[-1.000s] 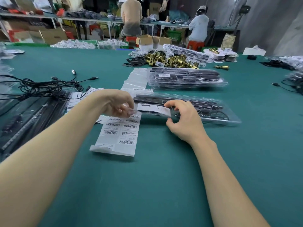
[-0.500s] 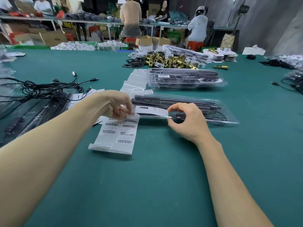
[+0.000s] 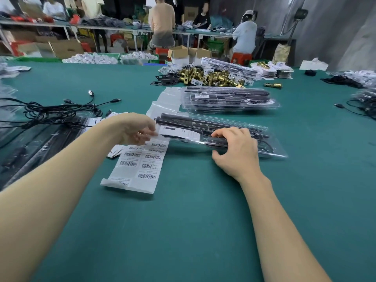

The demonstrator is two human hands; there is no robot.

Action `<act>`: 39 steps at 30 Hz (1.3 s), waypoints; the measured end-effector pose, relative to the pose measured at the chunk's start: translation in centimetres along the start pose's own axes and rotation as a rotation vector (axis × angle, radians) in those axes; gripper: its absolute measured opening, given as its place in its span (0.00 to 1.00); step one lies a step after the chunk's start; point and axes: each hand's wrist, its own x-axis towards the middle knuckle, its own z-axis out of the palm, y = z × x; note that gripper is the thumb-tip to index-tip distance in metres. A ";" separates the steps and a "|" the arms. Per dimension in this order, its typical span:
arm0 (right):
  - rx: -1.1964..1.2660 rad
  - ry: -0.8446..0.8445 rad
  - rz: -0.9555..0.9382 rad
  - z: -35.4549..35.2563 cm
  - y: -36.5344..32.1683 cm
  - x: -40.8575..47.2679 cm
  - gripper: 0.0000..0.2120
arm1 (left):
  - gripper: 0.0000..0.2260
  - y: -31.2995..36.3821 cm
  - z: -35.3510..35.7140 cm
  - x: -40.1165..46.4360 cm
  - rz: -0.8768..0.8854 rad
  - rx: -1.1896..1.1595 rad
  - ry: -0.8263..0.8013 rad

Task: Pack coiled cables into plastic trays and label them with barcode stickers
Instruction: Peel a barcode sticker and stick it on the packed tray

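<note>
A clear plastic tray (image 3: 274,148) holding a black cable and a white insert card (image 3: 181,132) lies across the green table in front of me. My left hand (image 3: 136,129) pinches the tray's left corner, just above the top edge of a barcode sticker sheet (image 3: 140,166). My right hand (image 3: 234,153) grips the tray's near edge, fingers curled over the top and thumb underneath. The sticker sheet lies flat, with several barcode labels on it. A stack of packed trays (image 3: 230,100) sits behind, one with a barcode label on top.
Loose black cables (image 3: 50,115) tangle at the left over empty trays (image 3: 30,145). Clear plastic bags (image 3: 168,100) lie behind my left hand. A heap of brass hardware (image 3: 209,77) sits further back. More cables (image 3: 362,106) lie at the right edge. People work at benches beyond.
My right hand let go of the white card area and slid right along the tray, now gripping its near edge. My left hand stayed at the tray's left corner.
</note>
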 end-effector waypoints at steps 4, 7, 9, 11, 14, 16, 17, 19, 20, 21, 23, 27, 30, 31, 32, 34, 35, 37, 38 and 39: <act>0.014 0.086 0.007 0.6 -0.5 0.1 0.12 | 0.06 -1.6 0.9 -2.0 0.064 -0.313 -0.011; 0.065 0.101 -0.022 1.2 -0.9 0.2 0.12 | 0.16 -3.1 2.6 -3.4 0.068 -0.695 -0.071; 0.125 0.112 -0.028 1.3 -1.1 0.3 0.12 | 0.13 -3.3 4.4 -3.8 0.078 -0.898 -0.050; 0.121 0.110 -0.046 1.3 -1.5 0.3 0.11 | 0.10 -3.3 6.0 -3.8 0.054 -0.970 -0.024; -0.012 0.121 -0.064 1.3 -2.1 0.2 0.11 | 0.05 -3.0 7.1 -3.9 0.034 -0.977 -0.055; -0.093 0.115 -0.031 1.2 -2.3 0.1 0.12 | 0.01 -3.0 7.1 -3.7 0.048 -0.953 -0.023; -0.120 0.106 -0.017 1.2 -2.4 0.1 0.12 | 0.01 -3.0 7.0 -3.6 0.057 -0.947 -0.003; -0.125 0.107 -0.004 1.3 -2.5 0.0 0.13 | 0.03 -3.0 6.9 -3.6 0.082 -0.952 0.025; -0.109 0.123 -0.004 1.3 -2.6 0.0 0.12 | 0.05 -3.0 7.0 -3.8 0.089 -0.964 0.036; -0.089 0.147 -0.008 1.3 -2.7 -0.1 0.12 | 0.06 -2.9 7.1 -3.8 0.091 -0.977 0.050; -0.066 0.191 -0.024 1.3 -3.0 -0.2 0.12 | 0.05 -2.7 7.6 -4.0 0.075 -0.990 0.056; -0.089 0.224 -0.051 1.4 -3.3 -0.3 0.10 | 0.07 -2.3 8.5 -4.6 0.036 -0.956 -0.073; -0.111 0.227 -0.056 1.4 -3.5 -0.4 0.09 | 0.08 -2.2 9.1 -5.0 0.028 -0.940 -0.160; -0.125 0.218 -0.063 1.4 -3.5 -0.3 0.09 | 0.06 -2.2 9.3 -4.9 0.034 -0.934 -0.147; -0.140 0.205 -0.072 1.5 -3.6 -0.3 0.09 | 0.05 -2.2 9.4 -4.8 0.035 -0.934 -0.125; -0.157 0.190 -0.091 1.6 -3.8 -0.3 0.09 | 0.05 -2.3 9.5 -4.7 0.030 -0.946 -0.077; -0.155 0.196 -0.097 1.7 -3.8 -0.3 0.09 | 0.05 -2.3 9.4 -4.6 0.030 -0.947 -0.061; -0.147 0.223 -0.100 1.7 -3.9 -0.3 0.08 | 0.05 -2.4 9.4 -4.5 0.039 -0.926 -0.055; -0.149 0.230 -0.100 1.7 -3.9 -0.3 0.08 | 0.05 -2.4 9.4 -4.5 0.041 -0.910 -0.060; -0.156 0.223 -0.101 1.7 -3.9 -0.3 0.08 | 0.05 -2.4 9.5 -4.6 0.034 -0.900 -0.064</act>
